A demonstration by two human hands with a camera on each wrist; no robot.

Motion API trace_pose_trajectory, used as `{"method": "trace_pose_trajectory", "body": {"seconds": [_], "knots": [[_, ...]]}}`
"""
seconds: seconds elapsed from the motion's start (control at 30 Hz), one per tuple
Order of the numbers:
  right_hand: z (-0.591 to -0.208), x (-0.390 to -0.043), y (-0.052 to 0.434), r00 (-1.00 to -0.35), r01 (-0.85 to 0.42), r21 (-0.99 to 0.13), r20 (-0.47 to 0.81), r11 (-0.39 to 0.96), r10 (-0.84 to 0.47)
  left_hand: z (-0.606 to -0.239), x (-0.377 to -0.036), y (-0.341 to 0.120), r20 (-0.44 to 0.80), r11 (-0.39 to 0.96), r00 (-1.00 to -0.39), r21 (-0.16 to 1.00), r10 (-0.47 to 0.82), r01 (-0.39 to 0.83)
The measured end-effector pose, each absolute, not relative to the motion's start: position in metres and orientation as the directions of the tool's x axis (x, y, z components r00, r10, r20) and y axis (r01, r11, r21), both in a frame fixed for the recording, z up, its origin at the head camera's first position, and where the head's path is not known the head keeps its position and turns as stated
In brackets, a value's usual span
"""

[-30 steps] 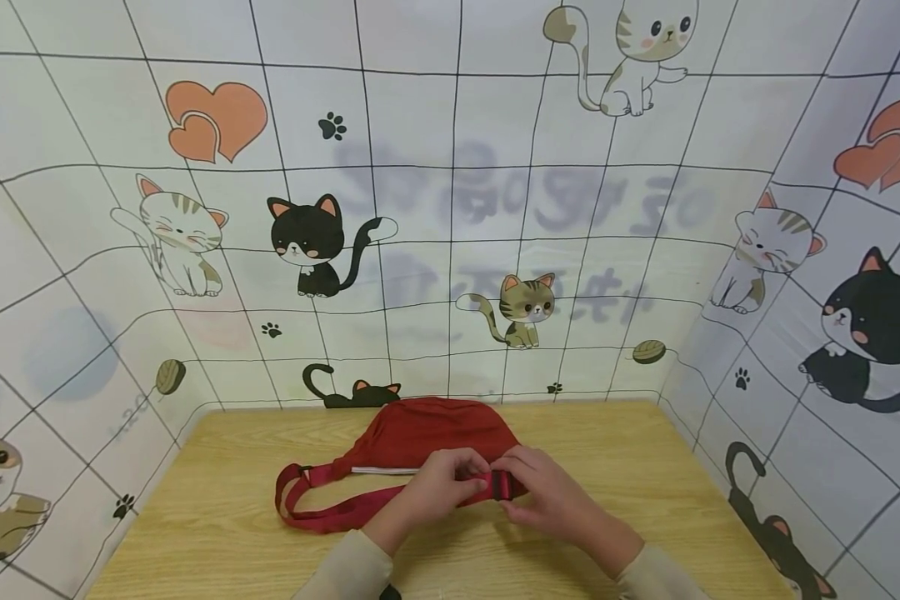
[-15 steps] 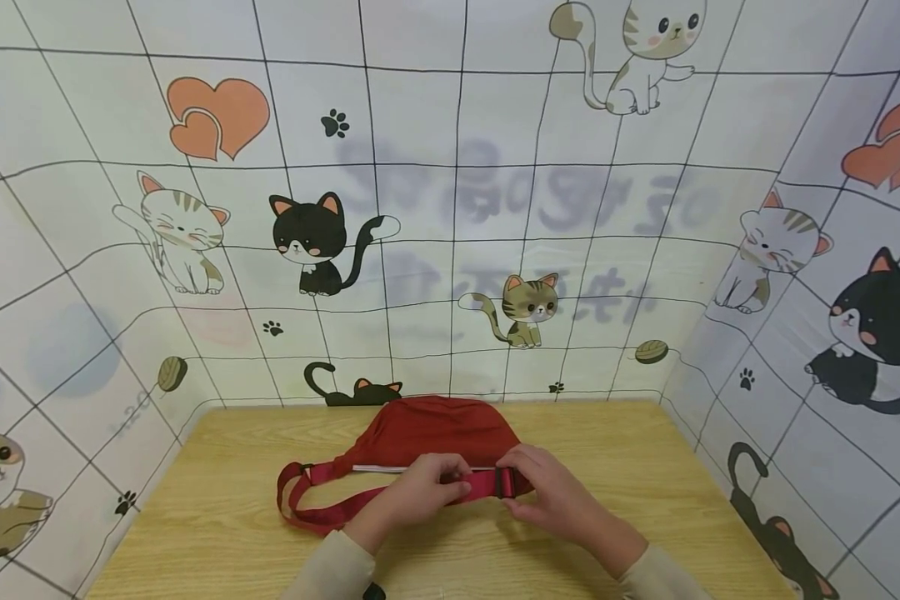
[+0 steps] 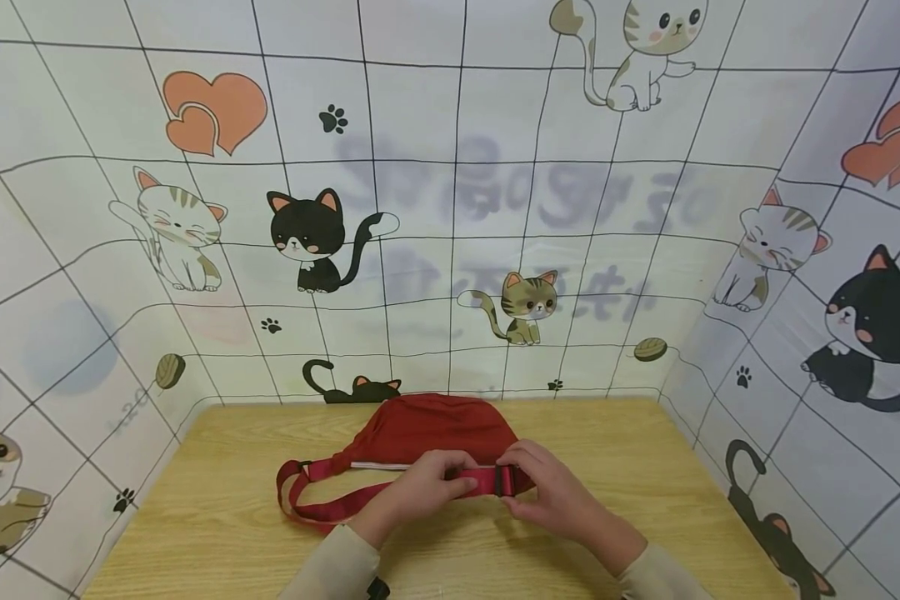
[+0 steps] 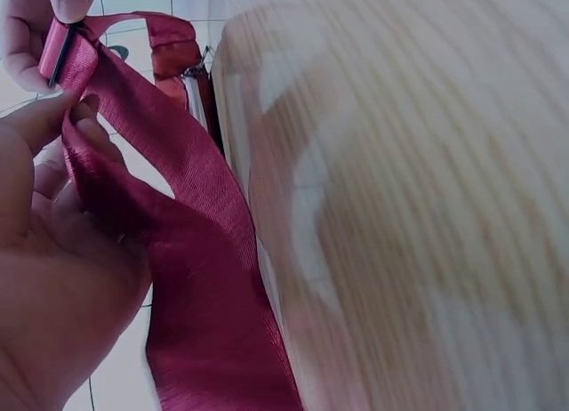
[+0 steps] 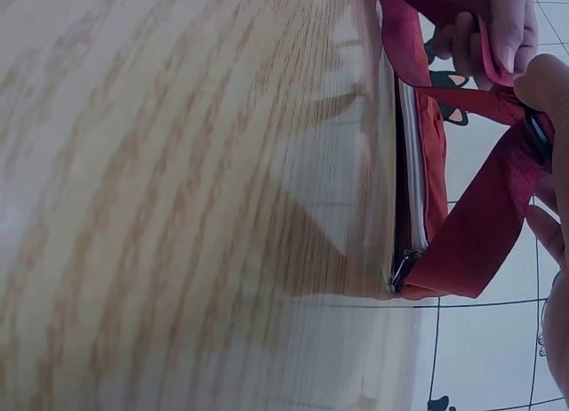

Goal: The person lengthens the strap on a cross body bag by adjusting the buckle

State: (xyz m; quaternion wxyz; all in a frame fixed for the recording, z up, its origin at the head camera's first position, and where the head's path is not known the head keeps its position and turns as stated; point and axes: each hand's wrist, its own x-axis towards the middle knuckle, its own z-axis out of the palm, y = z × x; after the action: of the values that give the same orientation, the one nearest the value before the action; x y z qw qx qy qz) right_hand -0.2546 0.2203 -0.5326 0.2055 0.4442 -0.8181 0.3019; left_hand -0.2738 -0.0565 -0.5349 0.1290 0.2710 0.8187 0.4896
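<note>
A red waist bag [image 3: 435, 429] lies on the wooden table, its white zip edge [image 5: 412, 162] facing the person. Its dark red strap [image 3: 345, 504] loops out to the left and comes back in front of the bag. My left hand [image 3: 431, 487] pinches this strap between thumb and fingers, a short way left of a black strap slider [image 3: 504, 481]. At the slider, my right hand [image 3: 551, 493] grips the webbing with thumb and fingertips. In the left wrist view, the strap folds through the slider [image 4: 64, 55] and hangs in a loop below the left fingers.
A light wood-grain table [image 3: 217, 500] carries the bag. White cloth walls [image 3: 420, 108] with grid lines and cartoon cats stand behind it and at both sides. A small black object [image 3: 377, 588] shows beside the left sleeve at the bottom edge.
My left hand has slid left along the strap, away from the slider, so more webbing shows between the hands. The right hand stays at the slider; the bag has hardly moved.
</note>
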Motion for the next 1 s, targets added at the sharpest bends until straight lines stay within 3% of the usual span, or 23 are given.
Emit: {"method": "trace_pose_trajectory", "body": {"seconds": [0.43, 1.0], "knots": [[-0.534, -0.255, 0.219, -0.555, -0.828, -0.453, 0.579, 0.331, -0.597, -0.534, -0.274, -0.050, 0.076, 0.306, -0.799, 0.898, 0.596, 0.314], [-0.536, -0.256, 0.213, -0.499, -0.866, -0.326, 0.618, 0.379, -0.608, -0.533, -0.274, -0.046, 0.078, 0.294, -0.779, 0.899, 0.623, 0.325]]}}
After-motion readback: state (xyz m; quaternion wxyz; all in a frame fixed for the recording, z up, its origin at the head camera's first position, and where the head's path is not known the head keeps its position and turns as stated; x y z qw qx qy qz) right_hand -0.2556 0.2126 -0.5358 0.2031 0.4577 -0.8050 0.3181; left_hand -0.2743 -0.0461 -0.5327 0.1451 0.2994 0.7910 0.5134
